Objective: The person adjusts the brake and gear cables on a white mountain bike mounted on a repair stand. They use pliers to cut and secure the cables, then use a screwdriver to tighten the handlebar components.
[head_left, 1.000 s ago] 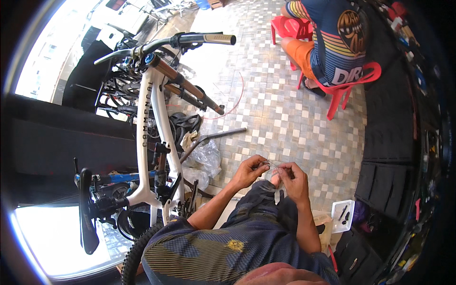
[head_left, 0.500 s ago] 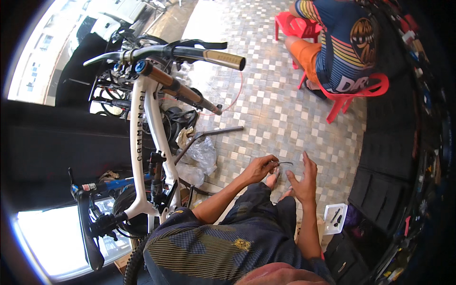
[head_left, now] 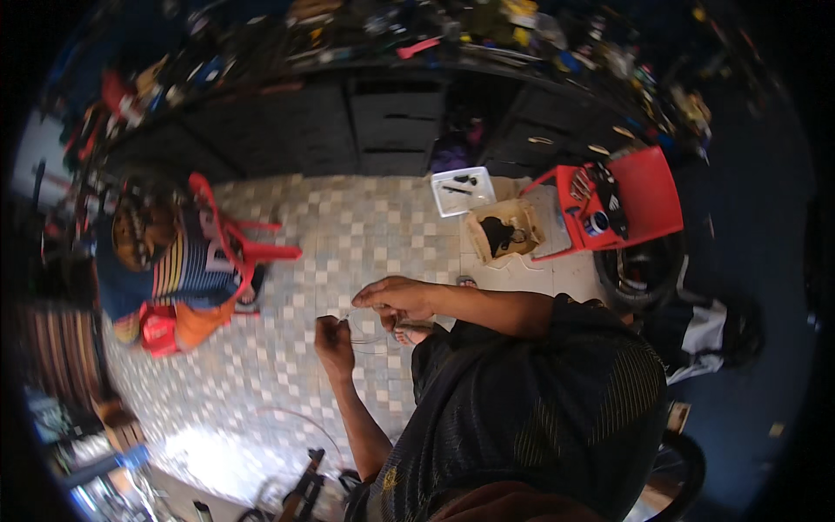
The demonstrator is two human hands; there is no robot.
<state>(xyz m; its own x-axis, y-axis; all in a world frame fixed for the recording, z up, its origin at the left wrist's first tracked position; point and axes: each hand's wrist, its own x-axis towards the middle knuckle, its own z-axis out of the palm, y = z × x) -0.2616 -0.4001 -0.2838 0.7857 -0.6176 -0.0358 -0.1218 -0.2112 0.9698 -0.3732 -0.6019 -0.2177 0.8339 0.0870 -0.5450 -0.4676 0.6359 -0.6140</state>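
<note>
My left hand (head_left: pixel 334 346) is closed, with a thin wire-like cable (head_left: pixel 370 340) pinched at the thumb and fingertips. Close beside it, my right hand (head_left: pixel 397 297) is bent with its fingers drawn together. The cable makes fine loose loops between the two hands and runs toward the right hand's lower fingers. A small light tip shows between the fingertips of both hands. Blur hides exactly where the right fingers meet the cable.
A white tray (head_left: pixel 464 209) with dark parts and an open cardboard box (head_left: pixel 477 241) stand on the tiled floor. Tools lie on a red chair (head_left: pixel 652 204). Another person (head_left: pixel 165 261) sits on a red chair at left. Dark cabinets (head_left: pixel 304 135) line the far side.
My view has swung right, from the white bike frame toward the cabinets and tools. My right hand, spread open before, has closed in beside the left. Thin loops of cable now show.
</note>
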